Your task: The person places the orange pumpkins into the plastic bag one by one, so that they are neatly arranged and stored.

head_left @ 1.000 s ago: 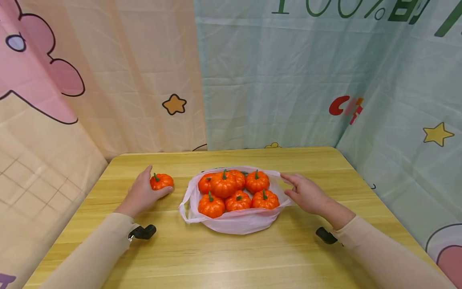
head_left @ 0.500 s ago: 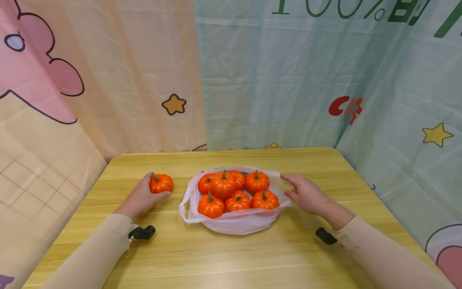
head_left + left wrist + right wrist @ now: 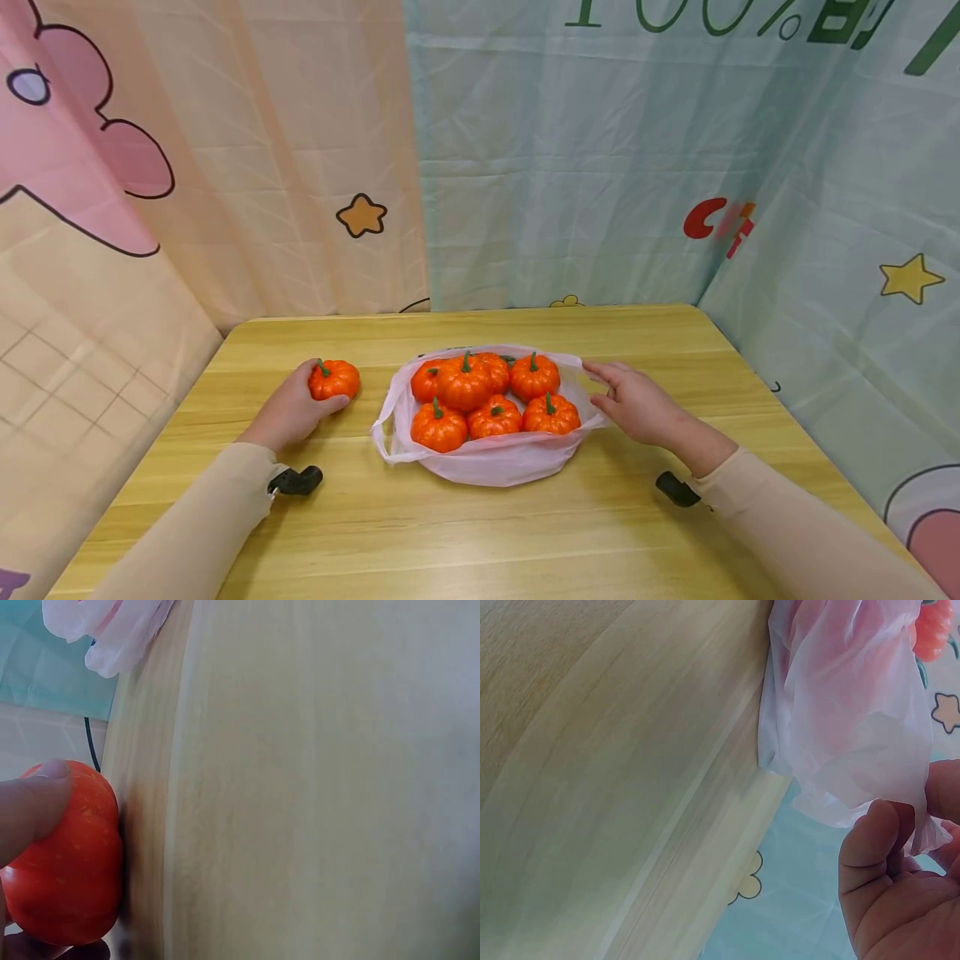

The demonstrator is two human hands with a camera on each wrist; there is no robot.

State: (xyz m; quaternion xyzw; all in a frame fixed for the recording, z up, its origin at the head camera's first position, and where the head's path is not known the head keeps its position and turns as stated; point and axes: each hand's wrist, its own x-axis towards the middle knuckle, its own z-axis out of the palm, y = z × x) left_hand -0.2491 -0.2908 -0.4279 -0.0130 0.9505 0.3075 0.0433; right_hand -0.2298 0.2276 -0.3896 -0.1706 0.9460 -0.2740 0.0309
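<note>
On the left of the table, my left hand (image 3: 287,410) grips a small orange pumpkin (image 3: 336,382) with a green stem. In the left wrist view the thumb (image 3: 30,806) presses on the pumpkin's near side, and fingertips show beneath it. A pale pink plastic bag (image 3: 502,468) lies spread in the middle, its mouth wide. Several small orange pumpkins (image 3: 465,383) sit inside, one resting on top of others. My right hand (image 3: 637,404) pinches the bag's right edge; the right wrist view shows thumb and fingers on the bunched film (image 3: 930,834).
The wooden table (image 3: 480,542) has rounded far corners. Printed curtains (image 3: 562,167) hang close behind and at both sides. A loop handle (image 3: 381,433) of the bag sticks out at its left. Black straps (image 3: 296,482) sit at both wrists.
My left hand's fingers have closed in around the lone pumpkin, which has shifted very slightly. My right hand and the bag have stayed put.
</note>
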